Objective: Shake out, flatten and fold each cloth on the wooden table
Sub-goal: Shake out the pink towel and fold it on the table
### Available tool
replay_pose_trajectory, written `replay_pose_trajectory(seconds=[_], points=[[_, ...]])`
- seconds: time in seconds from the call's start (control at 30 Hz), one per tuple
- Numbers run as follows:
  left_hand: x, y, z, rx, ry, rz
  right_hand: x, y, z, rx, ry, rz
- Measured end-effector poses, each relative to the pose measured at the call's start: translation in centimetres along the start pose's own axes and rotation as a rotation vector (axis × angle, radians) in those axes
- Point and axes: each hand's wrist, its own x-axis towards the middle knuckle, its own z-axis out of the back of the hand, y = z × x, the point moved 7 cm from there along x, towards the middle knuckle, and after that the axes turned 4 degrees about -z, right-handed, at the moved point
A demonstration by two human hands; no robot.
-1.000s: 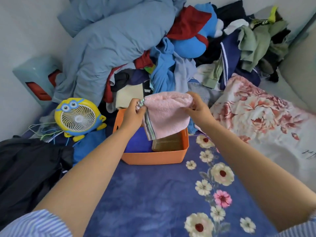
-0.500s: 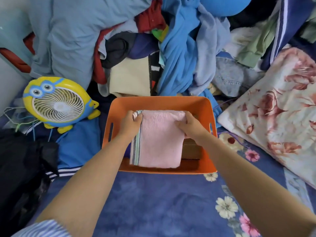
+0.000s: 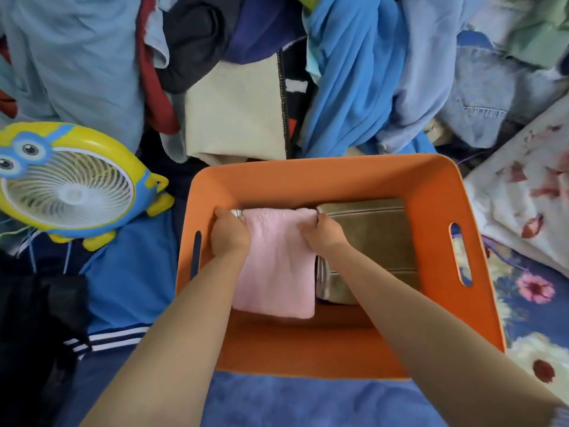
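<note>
hands 2 [image 3: 230, 238] [image 3: 323, 234] | folded cloths in bin 2 [image 3: 277, 272] [image 3: 369, 235] | orange bin 1 [image 3: 308, 177] | fan 1 [image 3: 67, 186]

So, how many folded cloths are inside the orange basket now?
2. A folded pink terry cloth lies on the left of the orange plastic basket, held by both hands. A folded olive-brown cloth lies beside it on the right. Others may be hidden underneath.

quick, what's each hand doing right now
Left hand: grips the far left corner of the folded pink towel.
Right hand: grips the same towel's far right corner.
</note>
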Motion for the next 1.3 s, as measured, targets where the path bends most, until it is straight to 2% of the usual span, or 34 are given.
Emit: replay_pose_trajectory(seconds=[0.17,0.23,0.3,0.37,0.4,0.43,0.5,0.57,0.63,0.9,1.0,1.1,1.2,1.3], points=[[0.7,-0.3,-0.7,-0.140,-0.060,-0.027,2.1,-0.1,1.1,0.185,-0.087,0.053],[0.4,-0.8,-0.7,-0.149,-0.135,-0.088,1.9,0.1,0.7,0.059,-0.098,0.148],[-0.7,-2.1,-0.9,-0.031,-0.197,-0.283,0.6,0.1,-0.8,-0.168,-0.146,0.301],[-2.3,-3.4,-2.5,0.094,-0.189,-0.537,-0.3,0.0,-2.3,-0.352,-0.263,0.482],[-3.0,-3.6,-3.6,0.156,-0.158,-0.627,-0.5,-0.2,-2.9,-0.453,-0.280,0.535],[-3.6,-3.3,-4.7,0.243,-0.109,-0.687,-0.3,-0.7,-3.8,-0.545,-0.212,0.528],[-4.1,-1.7,-6.8,0.399,0.061,-0.665,0.6,-2.5,-4.9,-0.678,-0.064,0.429],[-3.5,0.9,-8.3,0.454,0.209,-0.545,0.9,-3.1,-5.2,-0.815,-0.032,0.390],[-3.2,1.8,-8.5,0.490,0.255,-0.506,1.1,-3.1,-5.6,-0.916,-0.017,0.390],[-2.8,1.3,-8.1,0.534,0.428,-0.441,0.6,-2.5,-4.9,-0.993,0.088,0.353],[-3.8,0.2,-6.5,0.547,0.424,-0.462,-1.1,-1.8,-3.0,-0.941,0.109,0.363],[-5.9,-1.2,-4.2,0.564,0.343,-0.558,-3.3,-1.0,-0.2,-0.743,0.086,0.386],[-8.9,-2.2,-2.1,0.545,0.298,-0.647,-6.7,0.2,3.4,-0.438,-0.051,0.458],[-12.3,-2.3,0.4,0.428,0.239,-0.631,-11.7,1.8,7.5,-0.181,-0.227,0.563]])
